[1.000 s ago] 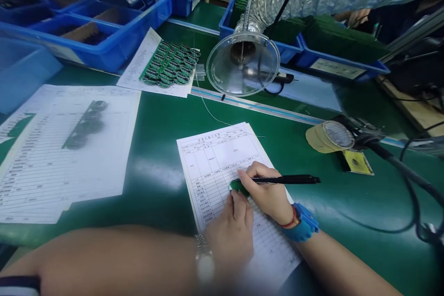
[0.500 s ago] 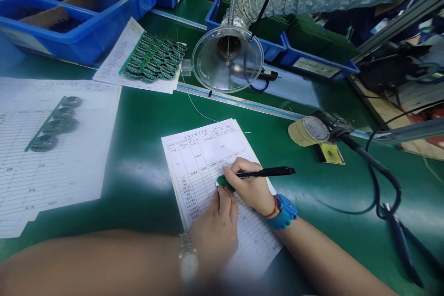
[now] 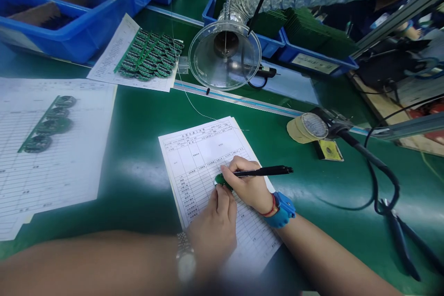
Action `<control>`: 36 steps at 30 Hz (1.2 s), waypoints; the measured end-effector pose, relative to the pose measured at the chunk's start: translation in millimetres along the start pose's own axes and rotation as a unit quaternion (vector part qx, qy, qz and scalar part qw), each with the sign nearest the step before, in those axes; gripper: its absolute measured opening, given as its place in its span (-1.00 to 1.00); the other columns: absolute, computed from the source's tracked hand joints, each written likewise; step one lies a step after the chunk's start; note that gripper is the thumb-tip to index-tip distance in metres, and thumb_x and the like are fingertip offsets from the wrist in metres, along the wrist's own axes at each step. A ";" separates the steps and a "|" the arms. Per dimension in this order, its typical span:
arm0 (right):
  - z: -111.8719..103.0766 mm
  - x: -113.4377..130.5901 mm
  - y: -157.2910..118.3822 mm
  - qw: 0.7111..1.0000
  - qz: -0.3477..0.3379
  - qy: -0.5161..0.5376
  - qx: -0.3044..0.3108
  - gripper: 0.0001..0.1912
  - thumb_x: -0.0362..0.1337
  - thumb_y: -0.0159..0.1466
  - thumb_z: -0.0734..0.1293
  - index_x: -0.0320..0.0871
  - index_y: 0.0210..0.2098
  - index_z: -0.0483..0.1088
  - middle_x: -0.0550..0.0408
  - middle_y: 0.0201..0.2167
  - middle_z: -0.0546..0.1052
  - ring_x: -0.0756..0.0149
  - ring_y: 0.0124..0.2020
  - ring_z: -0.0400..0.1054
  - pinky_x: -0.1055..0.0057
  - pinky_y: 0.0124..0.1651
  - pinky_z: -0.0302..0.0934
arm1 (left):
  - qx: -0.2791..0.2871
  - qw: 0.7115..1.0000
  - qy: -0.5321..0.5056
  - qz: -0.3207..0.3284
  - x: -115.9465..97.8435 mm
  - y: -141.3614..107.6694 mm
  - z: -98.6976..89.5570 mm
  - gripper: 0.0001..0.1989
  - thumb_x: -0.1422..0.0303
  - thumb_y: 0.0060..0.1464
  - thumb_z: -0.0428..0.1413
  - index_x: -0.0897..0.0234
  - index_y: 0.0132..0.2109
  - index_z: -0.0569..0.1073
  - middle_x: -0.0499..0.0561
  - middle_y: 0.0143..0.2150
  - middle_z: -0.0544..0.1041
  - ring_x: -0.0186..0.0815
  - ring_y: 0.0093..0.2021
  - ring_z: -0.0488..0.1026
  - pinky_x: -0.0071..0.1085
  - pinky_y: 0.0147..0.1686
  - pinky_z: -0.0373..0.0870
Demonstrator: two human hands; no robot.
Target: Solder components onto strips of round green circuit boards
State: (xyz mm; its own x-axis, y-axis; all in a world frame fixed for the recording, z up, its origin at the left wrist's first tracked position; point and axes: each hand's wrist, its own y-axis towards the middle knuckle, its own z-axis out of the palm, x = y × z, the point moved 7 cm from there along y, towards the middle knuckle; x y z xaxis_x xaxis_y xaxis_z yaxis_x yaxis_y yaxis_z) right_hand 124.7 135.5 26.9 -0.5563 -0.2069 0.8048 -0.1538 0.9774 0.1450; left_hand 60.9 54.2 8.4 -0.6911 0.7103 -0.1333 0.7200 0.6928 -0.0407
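Note:
Over a printed form (image 3: pixel 194 148) on the green table, my left hand (image 3: pixel 217 224) presses its fingertips on a small round green board (image 3: pixel 222 181). My right hand (image 3: pixel 248 182) has a black pen (image 3: pixel 268 171) between its fingers, and its thumb and fingertips touch the same board. The pen's body slants out to the right, away from the board. My fingers cover part of the board. A metal watch is on my left wrist, a blue band on my right.
Papers (image 3: pixel 79 157) with a strip of round boards (image 3: pixel 48 125) lie left. Behind are piled boards (image 3: pixel 149 55), blue bins (image 3: pixel 79 27) and a clear extractor hood (image 3: pixel 225 55). Right are a soldering iron holder (image 3: pixel 307 128), cables and pliers (image 3: pixel 398 236).
The whole view has shifted slightly, so most things sit a little further left. Both hands keep the same hold on the board and pen.

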 end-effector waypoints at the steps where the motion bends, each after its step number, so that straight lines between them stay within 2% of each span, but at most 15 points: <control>1: 0.1 0.0 -0.3 1.000 -0.001 0.002 0.001 -0.69 -0.34 0.16 0.25 -0.16 -0.69 0.14 0.23 -0.72 0.23 0.50 -0.66 0.08 0.50 -0.58 0.01 | -0.001 1.000 0.001 0.001 -0.2 -0.1 -0.3 -0.58 0.57 0.07 -0.18 0.72 0.05 0.29 0.41 0.01 0.38 -0.08 0.03 0.35 -0.27 -0.08 0.40; 5: 1.3 -0.1 -1.5 1.000 -0.004 0.000 0.005 -0.68 -0.34 0.16 0.24 -0.16 -0.69 0.13 0.24 -0.72 0.22 0.50 -0.66 0.07 0.50 -0.58 0.00 | -0.026 0.999 0.019 0.008 -0.4 -2.2 -4.4 -0.57 0.57 0.06 -0.19 0.71 0.05 0.29 0.38 -0.01 0.40 -0.08 0.02 0.36 -0.22 -0.07 0.37; 8: -2.4 -0.1 -2.0 1.000 0.001 -0.010 -0.014 -0.68 -0.33 0.16 0.25 -0.16 -0.69 0.14 0.24 -0.73 0.21 0.50 -0.66 0.06 0.50 -0.57 0.00 | -0.053 0.998 0.038 0.019 -1.0 -4.4 -9.7 -0.57 0.58 0.05 -0.19 0.69 0.05 0.30 0.36 -0.01 0.41 -0.10 0.01 0.35 -0.19 -0.04 0.33; 11: -7.1 -2.5 -2.6 0.999 0.028 0.024 -0.025 -0.71 -0.30 0.16 0.28 -0.16 -0.65 0.18 0.23 -0.71 0.25 0.49 -0.65 0.12 0.50 -0.56 0.05 | -0.053 0.998 0.034 0.022 -1.1 -5.6 -9.8 -0.57 0.58 0.05 -0.17 0.70 0.05 0.30 0.34 -0.02 0.41 -0.13 -0.03 0.37 -0.23 -0.05 0.33; 14: -6.2 -4.1 -3.4 0.996 0.047 0.076 0.008 -0.84 -0.28 0.15 0.31 -0.17 -0.53 0.28 0.19 -0.61 0.36 0.45 -0.58 0.22 0.50 -0.51 0.14 | -0.052 0.999 0.010 0.003 0.0 -5.9 -6.0 -0.56 0.60 0.03 -0.15 0.66 0.07 0.29 0.33 -0.02 0.41 -0.13 -0.04 0.36 -0.24 -0.09 0.36; 17: -2.6 -4.0 -4.8 0.994 0.046 0.089 0.042 -0.89 -0.31 0.13 0.32 -0.17 -0.49 0.30 0.18 -0.58 0.38 0.45 -0.57 0.25 0.50 -0.51 0.16 | -0.064 0.998 0.014 -0.007 -1.1 -6.1 -1.7 -0.55 0.60 0.03 -0.16 0.56 0.09 0.29 0.31 -0.01 0.40 -0.09 -0.01 0.33 -0.15 -0.08 0.35; 24: 1.4 0.4 -7.3 0.999 -0.007 0.028 0.022 -0.70 -0.32 0.15 0.29 -0.16 -0.66 0.17 0.22 -0.71 0.29 0.48 -0.65 0.15 0.49 -0.56 0.08 | -0.074 0.997 0.025 -0.016 -3.9 -6.7 6.0 -0.57 0.57 0.03 -0.16 0.58 0.05 0.33 0.33 -0.03 0.41 -0.08 0.00 0.33 -0.18 -0.11 0.38; 29: 4.7 1.9 -7.4 0.999 -0.008 0.027 0.033 -0.69 -0.30 0.17 0.28 -0.15 -0.66 0.17 0.22 -0.72 0.28 0.47 -0.65 0.14 0.48 -0.57 0.07 | -0.078 0.995 0.006 -0.064 -0.5 -7.8 8.2 -0.57 0.58 0.05 -0.19 0.58 0.06 0.32 0.34 -0.03 0.41 -0.05 -0.02 0.34 -0.15 -0.14 0.41; 36: 7.1 1.3 -7.4 0.999 -0.016 0.002 0.041 -0.69 -0.29 0.16 0.28 -0.16 -0.66 0.18 0.24 -0.72 0.24 0.48 -0.65 0.08 0.48 -0.57 0.04 | -0.057 0.997 -0.007 -0.048 -1.5 -5.2 5.1 -0.60 0.55 0.06 -0.16 0.57 0.03 0.35 0.35 0.00 0.39 -0.02 0.02 0.32 -0.13 -0.11 0.40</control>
State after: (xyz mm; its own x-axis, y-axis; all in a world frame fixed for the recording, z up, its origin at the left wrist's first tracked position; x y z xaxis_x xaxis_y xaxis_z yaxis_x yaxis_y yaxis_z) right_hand 119.2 127.7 22.7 -0.5473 -0.2373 0.8026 -0.2384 0.9634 0.1222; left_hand 58.5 48.9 3.8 -0.7553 0.6385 -0.1477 0.6377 0.7680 0.0587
